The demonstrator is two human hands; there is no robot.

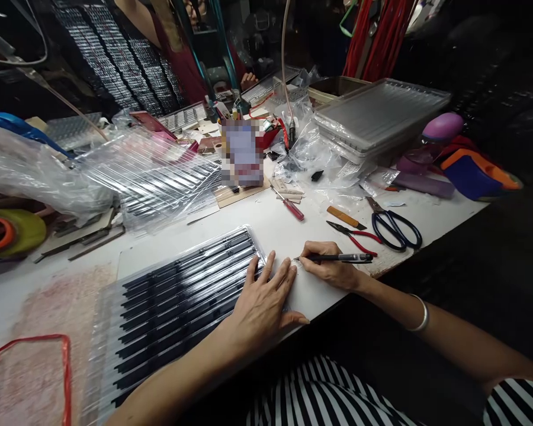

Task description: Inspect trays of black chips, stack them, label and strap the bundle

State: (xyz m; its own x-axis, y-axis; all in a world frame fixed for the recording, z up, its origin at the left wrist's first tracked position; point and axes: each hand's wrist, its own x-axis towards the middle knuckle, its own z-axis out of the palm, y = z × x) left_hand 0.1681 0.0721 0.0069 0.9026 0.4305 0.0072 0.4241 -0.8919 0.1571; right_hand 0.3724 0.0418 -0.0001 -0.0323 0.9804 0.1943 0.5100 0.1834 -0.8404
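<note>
My right hand (331, 266) is closed around a black pen (344, 258), its tip touching the white tabletop beside some small marks. My left hand (266, 299) lies flat with fingers spread, partly on the right end of a clear plastic tray (258, 239) and partly on the table. Rows of long black strips (177, 296) lie in that tray; my left forearm hides its near right part. Just beyond my right hand are red-handled pliers (353, 234), scissors with dark blue handles (393, 231) and a yellow utility knife (344, 215).
A red screwdriver (293, 209) lies mid-table. Clear empty trays (160, 171) and plastic bags (39, 165) crowd the left. Stacked lidded trays (382, 115) stand back right. Red plastic strap (66, 373) lies front left. Another person's hand (249, 80) shows at the back.
</note>
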